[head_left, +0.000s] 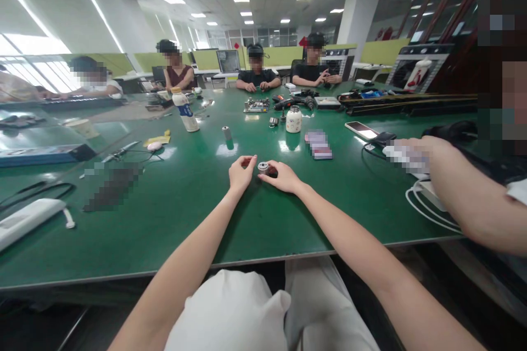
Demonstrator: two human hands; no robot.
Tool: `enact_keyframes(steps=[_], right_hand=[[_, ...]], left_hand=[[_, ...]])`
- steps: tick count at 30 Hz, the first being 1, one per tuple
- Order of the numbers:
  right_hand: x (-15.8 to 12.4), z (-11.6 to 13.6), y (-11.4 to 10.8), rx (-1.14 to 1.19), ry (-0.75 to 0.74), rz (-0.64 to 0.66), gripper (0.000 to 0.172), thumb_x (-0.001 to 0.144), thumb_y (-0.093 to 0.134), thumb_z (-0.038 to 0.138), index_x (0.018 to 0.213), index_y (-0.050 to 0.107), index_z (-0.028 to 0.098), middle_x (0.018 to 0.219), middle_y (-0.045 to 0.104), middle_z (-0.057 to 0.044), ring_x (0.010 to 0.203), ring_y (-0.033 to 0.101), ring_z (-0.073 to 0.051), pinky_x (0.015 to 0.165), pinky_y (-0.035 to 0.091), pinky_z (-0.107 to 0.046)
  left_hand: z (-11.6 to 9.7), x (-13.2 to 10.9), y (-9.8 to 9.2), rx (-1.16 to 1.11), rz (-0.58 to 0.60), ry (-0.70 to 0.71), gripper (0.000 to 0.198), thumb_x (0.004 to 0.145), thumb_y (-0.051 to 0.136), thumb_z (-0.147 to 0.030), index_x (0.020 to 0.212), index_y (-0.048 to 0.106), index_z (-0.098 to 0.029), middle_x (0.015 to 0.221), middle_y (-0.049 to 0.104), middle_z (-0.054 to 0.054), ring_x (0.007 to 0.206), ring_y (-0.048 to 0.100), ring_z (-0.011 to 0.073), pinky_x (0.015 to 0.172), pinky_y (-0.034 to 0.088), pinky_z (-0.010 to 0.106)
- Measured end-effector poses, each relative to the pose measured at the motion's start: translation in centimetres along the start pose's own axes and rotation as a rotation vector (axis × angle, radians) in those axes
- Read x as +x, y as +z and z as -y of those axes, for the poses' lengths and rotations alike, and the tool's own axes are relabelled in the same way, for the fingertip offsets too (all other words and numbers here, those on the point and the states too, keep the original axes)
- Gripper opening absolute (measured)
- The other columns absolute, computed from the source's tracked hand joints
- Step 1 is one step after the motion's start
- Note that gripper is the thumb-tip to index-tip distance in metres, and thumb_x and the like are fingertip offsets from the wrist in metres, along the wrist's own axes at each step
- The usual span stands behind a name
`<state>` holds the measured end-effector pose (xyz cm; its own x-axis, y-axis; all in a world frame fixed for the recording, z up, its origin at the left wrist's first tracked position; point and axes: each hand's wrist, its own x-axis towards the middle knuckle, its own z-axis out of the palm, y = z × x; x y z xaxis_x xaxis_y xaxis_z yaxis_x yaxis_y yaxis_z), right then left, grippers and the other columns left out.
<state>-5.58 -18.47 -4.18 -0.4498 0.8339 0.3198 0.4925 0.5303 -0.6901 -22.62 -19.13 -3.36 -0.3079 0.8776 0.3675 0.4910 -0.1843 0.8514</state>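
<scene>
Both my arms reach out over a large green table (173, 214). A small round metal part (263, 166), grey with a hole in its top, sits between my two hands. My right hand (283, 176) pinches it from the right with curled fingers. My left hand (242, 172) is curled beside it on the left, fingertips pinched together close to the part; whether they touch it I cannot tell.
A white jar (293, 119), a small grey cylinder (226, 132), a white bottle (185, 112), a phone (361, 130) and a circuit board (257, 105) lie farther out. A person's arm (465, 192) rests at right. Several people sit at the far side. A white device (24, 219) lies left.
</scene>
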Motion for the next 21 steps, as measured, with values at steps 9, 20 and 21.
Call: enact_keyframes(steps=[9,20,21], right_hand=[[-0.3,0.6,0.1,-0.033,0.027,-0.031,0.036,0.083,0.072,0.042,0.113,0.066,0.022,0.092,0.071,-0.003,0.088,0.064,-0.019,0.083,0.050,-0.033],[-0.2,0.7,0.1,-0.063,0.018,-0.040,0.032,0.082,0.073,0.039,0.108,0.068,0.021,0.093,0.071,-0.005,0.088,0.064,-0.020,0.081,0.049,-0.033],[-0.2,0.7,0.1,-0.064,0.018,-0.037,0.031,0.082,0.073,0.039,0.107,0.068,0.021,0.093,0.071,-0.005,0.087,0.064,-0.020,0.080,0.049,-0.033]], left_hand=[[-1.0,-2.2,-0.5,-0.151,0.139,0.169,0.034,0.083,0.063,-0.051,0.091,0.074,-0.020,0.090,0.077,0.006,0.080,0.071,0.0195,0.079,0.057,0.032],[-1.4,-2.0,0.4,-0.015,0.093,0.333,0.023,0.087,0.057,-0.042,0.080,0.066,-0.021,0.074,0.070,0.002,0.068,0.064,0.0163,0.070,0.052,0.029],[-1.5,-1.9,0.4,0.002,0.090,0.352,0.023,0.087,0.056,-0.041,0.078,0.065,-0.021,0.072,0.069,0.001,0.067,0.063,0.0160,0.069,0.052,0.029]])
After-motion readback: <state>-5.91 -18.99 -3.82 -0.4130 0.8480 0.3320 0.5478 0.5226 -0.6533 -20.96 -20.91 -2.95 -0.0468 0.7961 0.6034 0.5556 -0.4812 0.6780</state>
